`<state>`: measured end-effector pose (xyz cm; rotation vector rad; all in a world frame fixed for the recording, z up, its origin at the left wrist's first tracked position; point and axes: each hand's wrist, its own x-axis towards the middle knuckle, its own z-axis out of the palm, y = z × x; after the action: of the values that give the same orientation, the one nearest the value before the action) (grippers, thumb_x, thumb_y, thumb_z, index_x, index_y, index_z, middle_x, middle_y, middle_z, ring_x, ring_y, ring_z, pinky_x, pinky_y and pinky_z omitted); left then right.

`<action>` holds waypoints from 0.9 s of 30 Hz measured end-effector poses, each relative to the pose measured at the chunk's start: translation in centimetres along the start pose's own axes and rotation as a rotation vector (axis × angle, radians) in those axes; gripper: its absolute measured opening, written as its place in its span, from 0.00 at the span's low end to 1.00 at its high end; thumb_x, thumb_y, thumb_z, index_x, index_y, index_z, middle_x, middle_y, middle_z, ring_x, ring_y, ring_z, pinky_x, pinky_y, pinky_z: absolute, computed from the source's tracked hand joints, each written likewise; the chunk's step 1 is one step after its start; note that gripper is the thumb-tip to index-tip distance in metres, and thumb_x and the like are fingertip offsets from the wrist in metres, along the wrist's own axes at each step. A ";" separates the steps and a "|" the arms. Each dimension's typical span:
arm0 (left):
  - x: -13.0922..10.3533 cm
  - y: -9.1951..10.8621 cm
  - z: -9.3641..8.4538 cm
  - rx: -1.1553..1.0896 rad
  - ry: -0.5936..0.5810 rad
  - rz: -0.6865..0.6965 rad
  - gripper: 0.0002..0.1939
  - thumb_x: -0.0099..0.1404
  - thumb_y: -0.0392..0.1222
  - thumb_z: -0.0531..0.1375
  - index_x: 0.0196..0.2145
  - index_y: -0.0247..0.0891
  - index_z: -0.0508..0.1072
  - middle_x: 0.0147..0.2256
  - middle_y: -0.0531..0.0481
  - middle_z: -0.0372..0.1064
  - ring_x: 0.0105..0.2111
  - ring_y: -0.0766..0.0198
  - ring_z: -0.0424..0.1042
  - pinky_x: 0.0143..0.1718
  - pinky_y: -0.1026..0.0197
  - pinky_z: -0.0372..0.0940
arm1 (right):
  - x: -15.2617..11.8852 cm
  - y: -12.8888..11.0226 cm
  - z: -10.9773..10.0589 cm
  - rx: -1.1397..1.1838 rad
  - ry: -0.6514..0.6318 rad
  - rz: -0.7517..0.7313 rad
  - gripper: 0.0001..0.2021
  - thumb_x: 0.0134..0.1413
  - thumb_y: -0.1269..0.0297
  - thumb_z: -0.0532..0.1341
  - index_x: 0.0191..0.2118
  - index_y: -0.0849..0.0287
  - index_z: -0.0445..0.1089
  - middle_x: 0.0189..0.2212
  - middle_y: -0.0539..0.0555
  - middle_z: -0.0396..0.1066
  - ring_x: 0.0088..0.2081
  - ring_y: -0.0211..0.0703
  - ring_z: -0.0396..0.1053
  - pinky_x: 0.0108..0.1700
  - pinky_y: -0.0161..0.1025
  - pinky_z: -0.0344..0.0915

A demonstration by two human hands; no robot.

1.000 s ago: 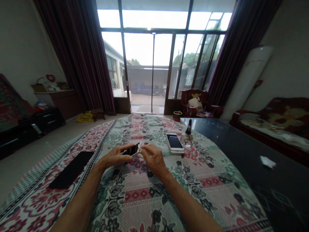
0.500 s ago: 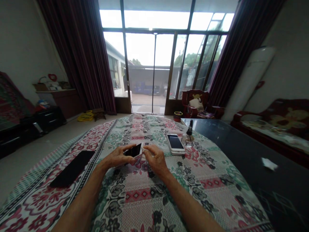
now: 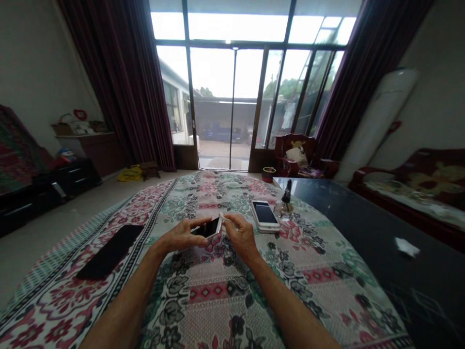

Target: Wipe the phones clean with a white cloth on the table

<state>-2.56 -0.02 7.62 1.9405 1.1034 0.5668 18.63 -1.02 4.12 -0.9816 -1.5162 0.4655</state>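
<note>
My left hand point(image 3: 180, 235) grips a smartphone point(image 3: 208, 228) by its left end, thumb along the near edge and fingers along the far edge. The phone has a dark screen and a pale rim, and it is tilted above the tablecloth. At its right end, my right hand point(image 3: 241, 236) pinches a small white wipe point(image 3: 222, 217) against the rim. Whether the wipe is paper or cloth I cannot tell. Just right of that hand lies a white smartphone point(image 3: 266, 216), apparently stacked on another. Beside it stands a clear bottle with a black top point(image 3: 285, 206).
A flowered tablecloth point(image 3: 214, 315) covers the table. On the left lies a flat black rectangle point(image 3: 111, 252). A dark glossy table point(image 3: 348, 218) adjoins on the right, with a crumpled white piece point(image 3: 407, 247) on it. Beyond are a wooden chair point(image 3: 283, 145) and glass doors.
Both hands, the smartphone and the wipe have shifted slightly to the right. My right hand has slid a little along the phone's right end, still pinching the wipe.
</note>
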 end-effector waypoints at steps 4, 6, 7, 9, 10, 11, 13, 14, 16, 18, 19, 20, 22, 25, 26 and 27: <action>-0.2 0.0 -0.3 0.004 0.028 0.000 0.35 0.53 0.48 0.65 0.59 0.44 0.65 0.51 0.52 0.71 0.53 0.51 0.65 0.55 0.53 0.58 | -0.2 -0.8 0.3 0.018 -0.037 -0.032 0.08 0.55 0.68 0.58 0.37 0.56 0.76 0.34 0.54 0.74 0.39 0.43 0.70 0.44 0.39 0.65; -0.3 -0.3 -0.5 0.004 0.054 0.008 0.35 0.53 0.47 0.65 0.59 0.45 0.65 0.52 0.52 0.70 0.54 0.51 0.65 0.55 0.53 0.58 | -0.3 -1.5 0.6 0.035 -0.058 -0.057 0.08 0.55 0.69 0.58 0.37 0.57 0.75 0.34 0.54 0.74 0.39 0.43 0.70 0.44 0.39 0.65; -0.3 -0.5 -0.6 0.000 0.067 0.012 0.36 0.52 0.47 0.65 0.59 0.45 0.65 0.53 0.52 0.70 0.54 0.51 0.65 0.55 0.53 0.58 | -0.4 -1.9 0.7 0.039 -0.066 -0.069 0.08 0.54 0.69 0.58 0.37 0.57 0.75 0.34 0.54 0.74 0.39 0.43 0.70 0.44 0.39 0.65; -0.3 -1.0 -0.9 -0.018 0.096 0.018 0.36 0.52 0.48 0.65 0.59 0.44 0.65 0.54 0.51 0.69 0.54 0.51 0.65 0.55 0.54 0.59 | -0.6 -2.5 0.8 0.045 -0.083 -0.095 0.08 0.54 0.70 0.58 0.37 0.57 0.75 0.34 0.54 0.74 0.40 0.43 0.70 0.44 0.39 0.65; -0.3 -1.2 -1.0 -0.028 0.106 0.020 0.36 0.53 0.49 0.64 0.59 0.43 0.64 0.55 0.50 0.68 0.54 0.51 0.65 0.55 0.54 0.58 | -0.6 -2.8 0.9 0.049 -0.090 -0.106 0.09 0.54 0.70 0.58 0.37 0.57 0.75 0.34 0.54 0.74 0.40 0.43 0.70 0.44 0.39 0.65; -0.3 -1.4 -1.1 -0.034 0.116 0.023 0.36 0.53 0.49 0.64 0.59 0.43 0.64 0.55 0.50 0.67 0.55 0.51 0.64 0.56 0.54 0.58 | -0.7 -2.9 1.0 0.053 -0.097 -0.115 0.09 0.54 0.71 0.58 0.37 0.57 0.75 0.35 0.54 0.74 0.40 0.43 0.70 0.44 0.39 0.65; -0.2 -1.7 -1.1 -0.028 0.128 0.028 0.36 0.53 0.50 0.64 0.59 0.42 0.64 0.56 0.49 0.66 0.56 0.50 0.64 0.57 0.53 0.57 | -0.8 -3.1 1.0 0.058 -0.103 -0.121 0.09 0.53 0.71 0.58 0.38 0.56 0.75 0.35 0.54 0.73 0.40 0.43 0.70 0.44 0.39 0.65; -0.2 -1.8 -1.1 -0.020 0.130 0.027 0.36 0.53 0.50 0.64 0.59 0.42 0.64 0.56 0.49 0.66 0.56 0.50 0.63 0.57 0.52 0.57 | -0.8 -3.0 1.0 0.058 -0.101 -0.118 0.09 0.53 0.71 0.58 0.38 0.56 0.75 0.35 0.54 0.73 0.40 0.43 0.70 0.44 0.39 0.65; -0.1 -1.7 -1.0 0.003 0.126 0.019 0.36 0.52 0.51 0.64 0.59 0.42 0.65 0.56 0.49 0.67 0.56 0.50 0.63 0.58 0.52 0.56 | -0.7 -2.7 0.9 0.054 -0.091 -0.107 0.09 0.53 0.71 0.58 0.37 0.56 0.75 0.34 0.54 0.74 0.40 0.43 0.70 0.44 0.39 0.65; -0.1 -1.4 -0.8 0.025 0.103 0.003 0.37 0.52 0.50 0.65 0.59 0.42 0.65 0.55 0.50 0.68 0.56 0.49 0.64 0.57 0.52 0.56 | -0.6 -2.1 0.8 0.043 -0.071 -0.088 0.08 0.53 0.70 0.58 0.36 0.57 0.75 0.34 0.54 0.74 0.39 0.43 0.70 0.43 0.38 0.65; -0.1 -1.2 -0.7 0.036 0.083 -0.003 0.36 0.52 0.50 0.65 0.59 0.43 0.65 0.54 0.50 0.69 0.55 0.49 0.64 0.57 0.52 0.56 | -0.5 -1.8 0.8 0.035 -0.058 -0.076 0.08 0.53 0.70 0.58 0.36 0.57 0.75 0.33 0.54 0.74 0.38 0.43 0.70 0.42 0.38 0.65; -0.1 -1.0 -0.7 0.043 0.058 -0.004 0.36 0.52 0.50 0.65 0.59 0.44 0.65 0.53 0.51 0.70 0.55 0.49 0.64 0.57 0.52 0.56 | -0.5 -1.4 0.7 0.027 -0.045 -0.061 0.08 0.53 0.70 0.58 0.35 0.57 0.75 0.33 0.54 0.74 0.38 0.43 0.70 0.42 0.38 0.65; -0.2 -0.8 -0.6 0.038 0.009 0.009 0.36 0.52 0.50 0.65 0.59 0.44 0.65 0.52 0.52 0.70 0.55 0.49 0.64 0.58 0.51 0.56 | -0.4 -0.8 0.6 0.011 -0.023 -0.027 0.08 0.53 0.70 0.58 0.35 0.57 0.75 0.32 0.53 0.74 0.37 0.43 0.70 0.42 0.38 0.65; -0.3 -0.6 -0.6 0.005 -0.041 0.026 0.36 0.53 0.50 0.65 0.59 0.44 0.65 0.54 0.52 0.69 0.56 0.49 0.63 0.58 0.51 0.55 | -0.4 -0.3 0.6 -0.002 -0.006 0.010 0.08 0.53 0.70 0.58 0.35 0.57 0.75 0.32 0.53 0.74 0.37 0.42 0.70 0.42 0.38 0.65; -0.3 -0.6 -0.6 -0.001 -0.047 0.025 0.36 0.53 0.50 0.65 0.59 0.43 0.65 0.54 0.51 0.68 0.56 0.49 0.62 0.58 0.51 0.55 | -0.4 -0.2 0.6 -0.003 -0.003 0.016 0.08 0.53 0.70 0.58 0.35 0.57 0.75 0.32 0.53 0.74 0.37 0.42 0.70 0.41 0.38 0.65; -0.3 -0.6 -0.7 0.000 -0.049 0.022 0.36 0.52 0.50 0.65 0.58 0.43 0.65 0.55 0.51 0.68 0.56 0.49 0.62 0.58 0.52 0.54 | -0.4 -0.2 0.6 -0.002 -0.003 0.015 0.08 0.53 0.70 0.58 0.35 0.57 0.75 0.32 0.53 0.74 0.36 0.42 0.70 0.41 0.38 0.65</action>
<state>-3.50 0.17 7.54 1.9586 1.0525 0.5289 17.93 -1.30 3.94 -0.9953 -1.5132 0.4767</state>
